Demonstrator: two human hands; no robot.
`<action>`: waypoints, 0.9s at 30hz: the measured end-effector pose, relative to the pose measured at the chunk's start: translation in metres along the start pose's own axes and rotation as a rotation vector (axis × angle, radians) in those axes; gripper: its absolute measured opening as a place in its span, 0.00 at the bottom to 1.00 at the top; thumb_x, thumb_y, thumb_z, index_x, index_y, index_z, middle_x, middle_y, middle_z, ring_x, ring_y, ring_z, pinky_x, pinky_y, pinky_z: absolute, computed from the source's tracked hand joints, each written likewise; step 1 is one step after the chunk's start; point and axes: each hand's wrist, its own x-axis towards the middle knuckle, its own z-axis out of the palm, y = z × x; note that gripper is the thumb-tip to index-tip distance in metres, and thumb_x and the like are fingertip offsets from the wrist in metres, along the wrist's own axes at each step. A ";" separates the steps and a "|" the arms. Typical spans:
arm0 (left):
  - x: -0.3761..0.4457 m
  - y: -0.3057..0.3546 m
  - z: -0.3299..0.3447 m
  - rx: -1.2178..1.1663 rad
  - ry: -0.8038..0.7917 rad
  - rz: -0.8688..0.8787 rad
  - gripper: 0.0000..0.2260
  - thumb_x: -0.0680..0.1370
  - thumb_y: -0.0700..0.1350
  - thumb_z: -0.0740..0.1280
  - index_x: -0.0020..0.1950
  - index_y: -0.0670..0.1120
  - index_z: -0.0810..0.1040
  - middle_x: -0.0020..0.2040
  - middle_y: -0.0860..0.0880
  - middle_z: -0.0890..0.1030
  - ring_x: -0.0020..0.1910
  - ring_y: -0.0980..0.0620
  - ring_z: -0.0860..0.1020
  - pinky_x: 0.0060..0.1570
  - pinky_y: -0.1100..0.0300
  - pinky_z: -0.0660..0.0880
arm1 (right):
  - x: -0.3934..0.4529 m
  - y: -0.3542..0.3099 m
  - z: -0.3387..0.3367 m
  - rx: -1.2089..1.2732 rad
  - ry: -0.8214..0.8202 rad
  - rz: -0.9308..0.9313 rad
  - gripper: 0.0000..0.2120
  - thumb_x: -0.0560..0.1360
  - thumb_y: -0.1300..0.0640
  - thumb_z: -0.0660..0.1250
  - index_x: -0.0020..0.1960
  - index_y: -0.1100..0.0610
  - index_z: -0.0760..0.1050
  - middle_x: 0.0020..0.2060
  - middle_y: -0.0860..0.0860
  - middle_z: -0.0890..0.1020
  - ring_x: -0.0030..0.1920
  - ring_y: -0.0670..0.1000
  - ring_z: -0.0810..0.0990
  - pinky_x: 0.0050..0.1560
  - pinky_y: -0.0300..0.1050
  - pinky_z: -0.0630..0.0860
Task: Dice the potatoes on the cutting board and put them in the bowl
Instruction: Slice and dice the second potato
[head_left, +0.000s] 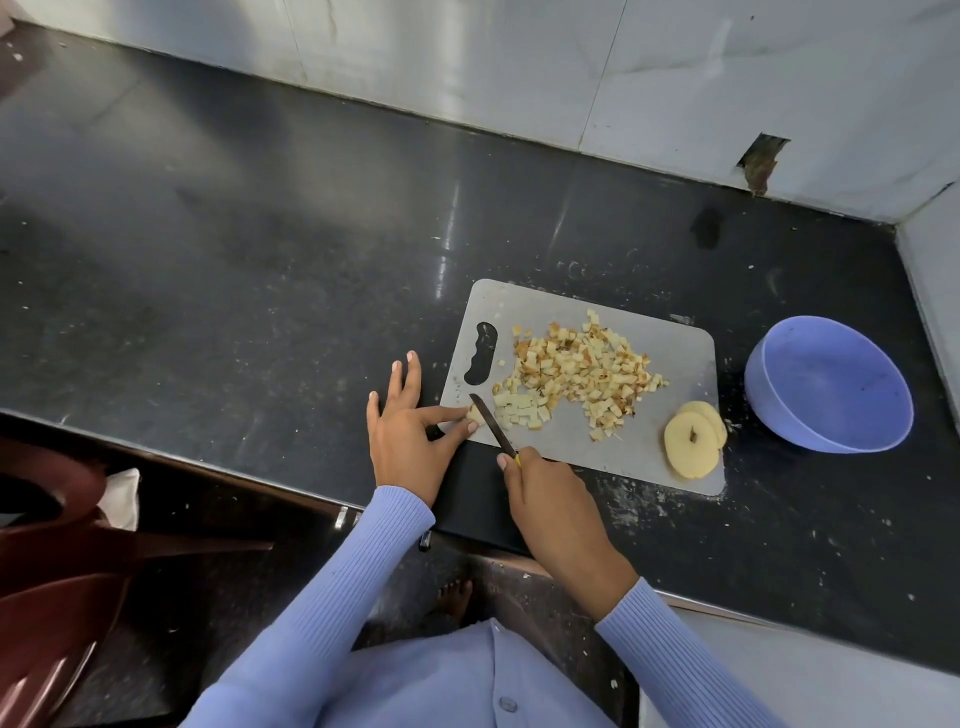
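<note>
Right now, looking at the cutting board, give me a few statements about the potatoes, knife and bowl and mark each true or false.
1. The bowl holds diced potato. False: it is empty; the diced pile lies on the cutting board.
2. The right hand holds the knife. True.
3. The potato slices lie at the board's end nearest the bowl. True.
4. The left hand rests flat on the counter, touching nothing else. False: its fingers pinch a small potato piece beside the blade.
5. The bowl sits on the board. False: it stands on the counter beside it.
</note>
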 end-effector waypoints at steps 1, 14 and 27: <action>0.000 0.000 0.000 0.003 -0.001 0.001 0.07 0.70 0.49 0.75 0.46 0.51 0.85 0.75 0.50 0.58 0.74 0.57 0.51 0.72 0.55 0.42 | 0.000 -0.001 0.000 0.000 -0.004 -0.003 0.18 0.83 0.46 0.47 0.52 0.57 0.69 0.45 0.55 0.80 0.46 0.58 0.78 0.39 0.47 0.67; 0.008 0.009 -0.004 0.173 -0.053 0.058 0.04 0.71 0.49 0.74 0.41 0.50 0.86 0.74 0.45 0.62 0.76 0.50 0.54 0.72 0.57 0.43 | 0.004 -0.007 0.000 -0.102 -0.085 0.048 0.14 0.84 0.51 0.49 0.57 0.59 0.67 0.51 0.57 0.79 0.51 0.59 0.78 0.40 0.47 0.66; 0.001 0.017 -0.004 0.194 -0.004 0.099 0.08 0.67 0.43 0.77 0.45 0.44 0.85 0.49 0.47 0.79 0.48 0.49 0.72 0.46 0.58 0.67 | -0.022 0.022 -0.014 -0.091 -0.133 0.053 0.12 0.83 0.47 0.49 0.49 0.54 0.63 0.36 0.48 0.70 0.40 0.53 0.72 0.40 0.46 0.66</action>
